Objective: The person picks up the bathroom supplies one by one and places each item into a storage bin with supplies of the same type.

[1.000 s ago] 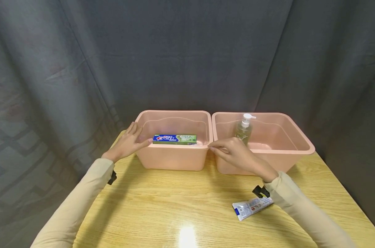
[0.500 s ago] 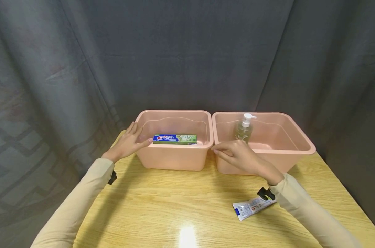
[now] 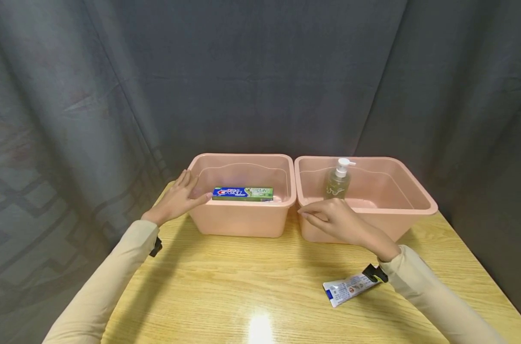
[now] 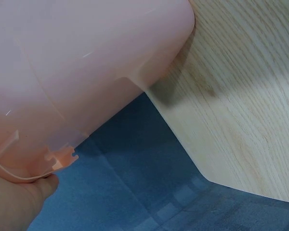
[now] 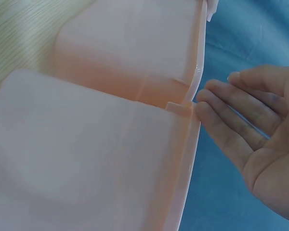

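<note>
My left hand (image 3: 174, 200) rests spread at the left front corner of the left pink bin (image 3: 243, 217), thumb along the front rim. In the left wrist view that hand (image 4: 12, 204) touches the bin's rim, most of its fingers hidden. A blue and green toothpaste box (image 3: 242, 193) lies inside this bin. My right hand (image 3: 340, 222) is at the front left corner of the right pink bin (image 3: 385, 222), holding nothing. In the right wrist view its fingers (image 5: 226, 137) extend lightly bent, tips by the rim near where the bins meet. A pump bottle (image 3: 337, 184) stands in the right bin.
A white toothpaste tube (image 3: 346, 289) lies on the wooden table (image 3: 226, 277), partly behind the right wrist camera (image 3: 375, 273). Both bins stand side by side with a narrow gap between. Grey curtains (image 3: 260, 86) hang behind and beside the table.
My right hand has drawn back a little to the right and toward me, away from the left bin's corner. The left hand, the bins and their contents look unmoved.
</note>
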### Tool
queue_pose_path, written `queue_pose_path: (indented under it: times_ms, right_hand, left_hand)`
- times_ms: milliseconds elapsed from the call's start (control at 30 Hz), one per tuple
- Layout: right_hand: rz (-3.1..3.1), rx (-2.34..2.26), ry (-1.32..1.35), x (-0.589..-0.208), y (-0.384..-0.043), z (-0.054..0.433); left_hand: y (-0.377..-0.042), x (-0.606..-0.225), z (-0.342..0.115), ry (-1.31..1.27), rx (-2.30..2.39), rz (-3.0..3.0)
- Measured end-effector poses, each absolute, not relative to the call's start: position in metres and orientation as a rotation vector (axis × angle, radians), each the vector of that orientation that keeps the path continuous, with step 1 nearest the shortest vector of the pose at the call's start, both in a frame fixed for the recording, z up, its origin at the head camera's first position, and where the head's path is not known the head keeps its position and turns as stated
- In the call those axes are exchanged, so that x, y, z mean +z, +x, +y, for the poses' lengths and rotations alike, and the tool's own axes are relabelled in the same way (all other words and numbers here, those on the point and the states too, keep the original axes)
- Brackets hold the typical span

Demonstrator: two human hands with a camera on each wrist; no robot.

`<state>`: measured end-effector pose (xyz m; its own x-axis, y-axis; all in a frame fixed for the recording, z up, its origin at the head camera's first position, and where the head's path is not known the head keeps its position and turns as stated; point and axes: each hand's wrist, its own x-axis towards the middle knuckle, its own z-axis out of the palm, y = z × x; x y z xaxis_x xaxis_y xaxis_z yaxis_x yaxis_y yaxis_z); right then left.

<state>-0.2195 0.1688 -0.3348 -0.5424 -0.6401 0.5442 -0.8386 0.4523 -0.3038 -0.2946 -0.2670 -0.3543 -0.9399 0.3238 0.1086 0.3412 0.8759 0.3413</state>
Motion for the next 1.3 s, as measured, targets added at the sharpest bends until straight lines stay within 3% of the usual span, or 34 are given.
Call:
queue_pose_path:
  times_ms: [633,1300]
  right_hand:
    - [-2.458,0.765,1.233,-0.339,-0.215,0.181]
    - [-2.668,0.768,1.387,-0.347,-0.211,0.213]
  left_hand:
    - [-0.295,-0.355,-0.268,-0.52,-0.56,-2.989]
    - [-0.293,-0.353,-0.267,-0.523,-0.557,-3.012]
